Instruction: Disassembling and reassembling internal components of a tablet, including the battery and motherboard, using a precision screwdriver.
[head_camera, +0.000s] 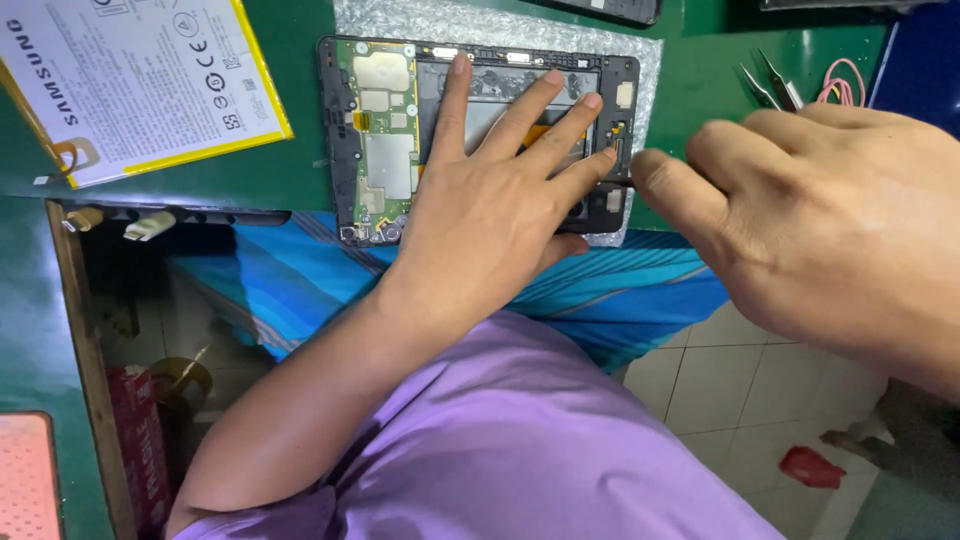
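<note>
While the opened tablet (480, 140) lay back-up on a sheet of bubble wrap (645, 70) on the green surface (300, 170), its long axis ran left to right across the view, with the green circuit board (385, 140) at its left end. The left hand (490, 200) lay flat on the tablet's middle, fingers spread and pointing away from the body, pressing down on the bare battery bay. The right hand (800, 220) came in from the tablet's right end, fingers curled together, the leading fingertip touching or just beside the frame's right edge near a small connector; whether it pinched anything could not be told. Of the two, the right hand was the one placed at that right edge; the left only steadied the body.

A flat white battery pack (140, 80) with yellow border lay on the surface well left of the tablet. Tweezers (770, 85) and a pink wire loop (845, 85) lay right of the tablet, beyond the right hand.
</note>
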